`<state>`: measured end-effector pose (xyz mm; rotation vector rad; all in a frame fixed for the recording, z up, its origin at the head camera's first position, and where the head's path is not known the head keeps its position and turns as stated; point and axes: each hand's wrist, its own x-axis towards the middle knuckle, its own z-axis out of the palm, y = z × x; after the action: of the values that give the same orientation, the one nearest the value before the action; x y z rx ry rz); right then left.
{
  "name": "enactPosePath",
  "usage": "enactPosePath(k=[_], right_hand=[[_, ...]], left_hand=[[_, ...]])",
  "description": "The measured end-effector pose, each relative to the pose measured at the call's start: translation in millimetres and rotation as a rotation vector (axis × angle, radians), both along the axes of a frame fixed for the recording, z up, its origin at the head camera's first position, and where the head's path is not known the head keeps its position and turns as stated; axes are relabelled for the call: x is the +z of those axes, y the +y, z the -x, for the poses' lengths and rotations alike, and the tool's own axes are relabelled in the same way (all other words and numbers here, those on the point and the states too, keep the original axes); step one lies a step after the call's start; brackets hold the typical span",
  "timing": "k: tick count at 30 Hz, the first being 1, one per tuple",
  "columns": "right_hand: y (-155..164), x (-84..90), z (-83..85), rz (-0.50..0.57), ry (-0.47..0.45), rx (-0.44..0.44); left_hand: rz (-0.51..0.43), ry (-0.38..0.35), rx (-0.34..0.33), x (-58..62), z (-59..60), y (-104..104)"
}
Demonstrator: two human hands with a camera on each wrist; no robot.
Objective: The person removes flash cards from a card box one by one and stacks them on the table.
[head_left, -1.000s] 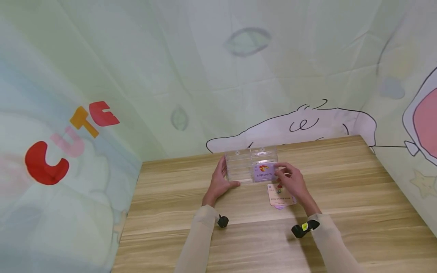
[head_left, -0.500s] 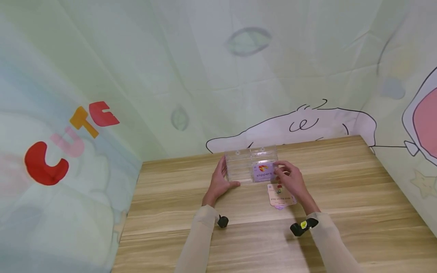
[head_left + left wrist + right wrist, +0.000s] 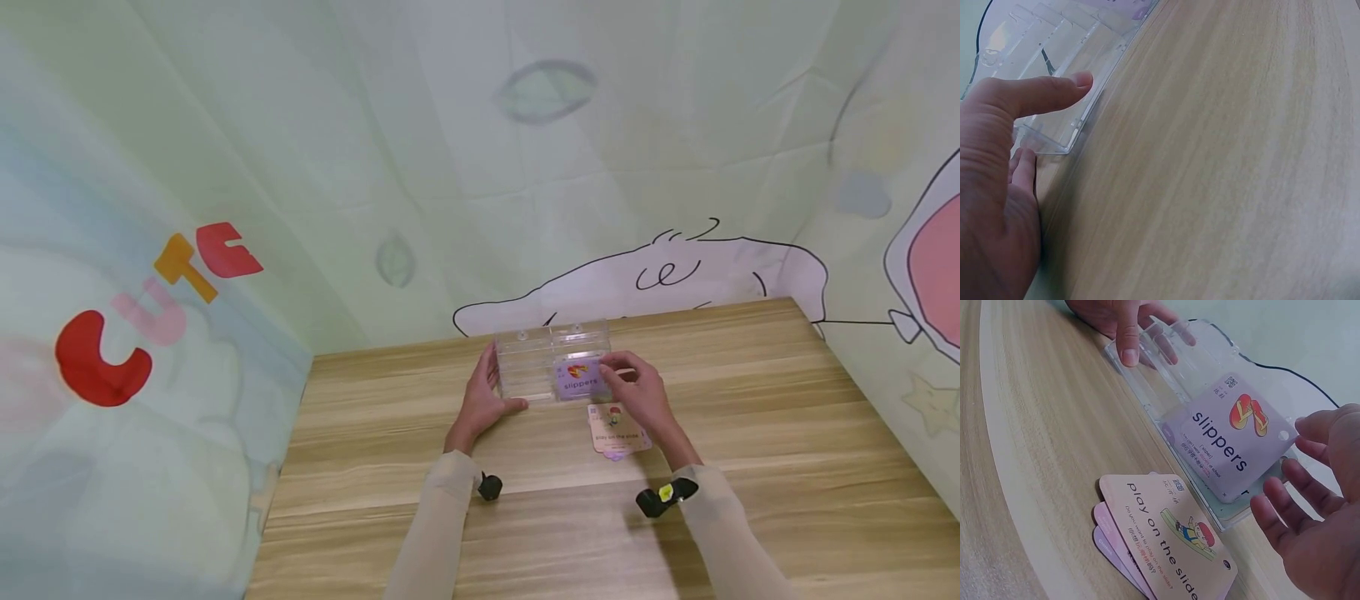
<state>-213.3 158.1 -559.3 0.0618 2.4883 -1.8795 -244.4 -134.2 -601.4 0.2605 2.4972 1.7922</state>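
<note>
Here my left hand rests against the left end of the clear acrylic card box, thumb on its front edge, fingers straight; the fingertips behind are hidden. My right hand hovers loosely spread by the box's right end, gripping nothing, just beside the purple "slippers" card lying inside. A fanned stack of cards lies on the tabletop directly before the box, wall close behind.

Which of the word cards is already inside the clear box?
The purple "slippers" card, leaning in the clear box; the "play on the slide" card tops the table stack.
</note>
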Motion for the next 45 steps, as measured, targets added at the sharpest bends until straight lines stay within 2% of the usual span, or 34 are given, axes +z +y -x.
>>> enactPosePath(k=[16, 30, 32, 39, 41, 42, 45], right_hand=[[-3.8, -1.8, 0.6, -0.019, 0.082, -0.03], [-2.7, -3.7, -2.4, -0.002, 0.07, 0.007], [-2.4, -3.8, -3.0, 0.005, 0.077, 0.012], [-1.3, 0.3, -4.7, 0.003, 0.087, 0.008], [-0.5, 2.5, -5.2, -0.001, 0.091, 0.003], [0.1, 3.2, -5.3, -0.001, 0.092, -0.001], [2.0, 4.1, -5.8, 0.011, 0.087, -0.012]], left_hand=[[0.024, -0.007, 0.0, -0.6, 1.1, 0.5], [0.015, 0.002, 0.015, -2.0, 1.3, 1.6], [0.014, 0.004, 0.016, 1.3, -0.4, 2.8], [0.012, -0.007, -0.014, 40.0, -16.3, 5.1], [0.012, -0.003, -0.011, 42.5, -17.9, 5.5], [0.013, -0.003, -0.01, 42.5, -17.9, 5.6], [0.011, 0.002, 0.004, 23.9, -9.8, 4.6]])
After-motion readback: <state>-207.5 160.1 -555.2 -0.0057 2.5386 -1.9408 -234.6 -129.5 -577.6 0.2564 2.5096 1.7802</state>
